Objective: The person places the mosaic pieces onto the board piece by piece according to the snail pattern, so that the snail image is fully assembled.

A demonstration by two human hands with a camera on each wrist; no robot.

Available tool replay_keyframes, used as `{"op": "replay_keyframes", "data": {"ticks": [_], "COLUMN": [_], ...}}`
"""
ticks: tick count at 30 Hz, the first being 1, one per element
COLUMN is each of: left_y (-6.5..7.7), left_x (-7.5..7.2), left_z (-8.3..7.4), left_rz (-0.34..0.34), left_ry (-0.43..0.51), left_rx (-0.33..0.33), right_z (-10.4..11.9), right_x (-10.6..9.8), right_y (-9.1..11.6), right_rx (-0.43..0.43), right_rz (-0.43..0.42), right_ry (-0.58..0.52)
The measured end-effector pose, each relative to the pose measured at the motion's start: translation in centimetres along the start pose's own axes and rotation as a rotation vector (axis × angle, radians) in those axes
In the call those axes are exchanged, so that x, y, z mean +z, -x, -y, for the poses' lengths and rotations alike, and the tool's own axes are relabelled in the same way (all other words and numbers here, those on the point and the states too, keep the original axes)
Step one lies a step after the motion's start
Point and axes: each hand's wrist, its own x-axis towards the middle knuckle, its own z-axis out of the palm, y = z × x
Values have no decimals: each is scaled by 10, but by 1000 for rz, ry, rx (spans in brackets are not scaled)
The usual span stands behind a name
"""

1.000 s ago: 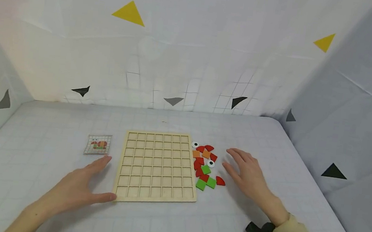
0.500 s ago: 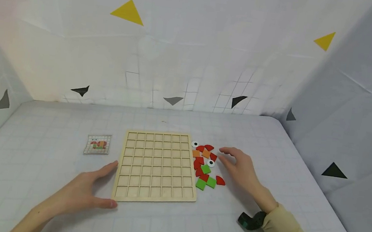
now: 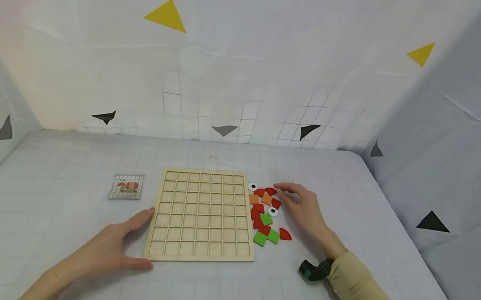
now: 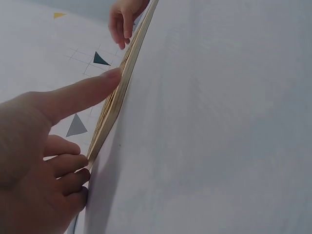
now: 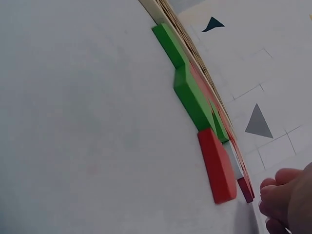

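My left hand (image 3: pixel 106 248) is at the near-left corner of a wooden grid board (image 3: pixel 204 215), thumb straight against its front edge and index finger at its left side. In the left wrist view, the thumb of that left hand (image 4: pixel 39 126) touches the rim of the board (image 4: pixel 119 92). My right hand (image 3: pixel 304 212) hovers at the far end of the loose pieces, fingertips beside a red quarter-circle piece (image 3: pixel 270 191); nothing shows between them. Near it lie an orange square (image 3: pixel 266 199), a white eye disc (image 3: pixel 273 211) and a green square (image 3: pixel 266 219).
A small picture card (image 3: pixel 127 187) with a red, green and orange figure on a grid lies left of the board. Several more red, green and orange pieces lie along the board's right side, with another eye disc (image 3: pixel 252 187). White cloth walls (image 3: pixel 249 72) stand behind and at both sides.
My right hand has moved left to the far red piece, its fingers drawing closer together. My left hand has shifted slightly right, up against the board's corner. The board and pieces have not visibly moved.
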Motion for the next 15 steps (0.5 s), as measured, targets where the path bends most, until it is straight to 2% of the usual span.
{"op": "replay_keyframes", "data": {"ticks": [7,15], "left_y": [1,0], "left_x": [3,6], "left_z": [-1,-2], "left_rz": [-16,-27], "left_ry": [-6,-11], "left_rx": [-3,-23], "right_z": [-6,-11], "right_x": [8,12], "right_y": [-12,-12], "right_rx": [-61,-56], "right_rz": [53,23], "right_ry": [-13,-8]}}
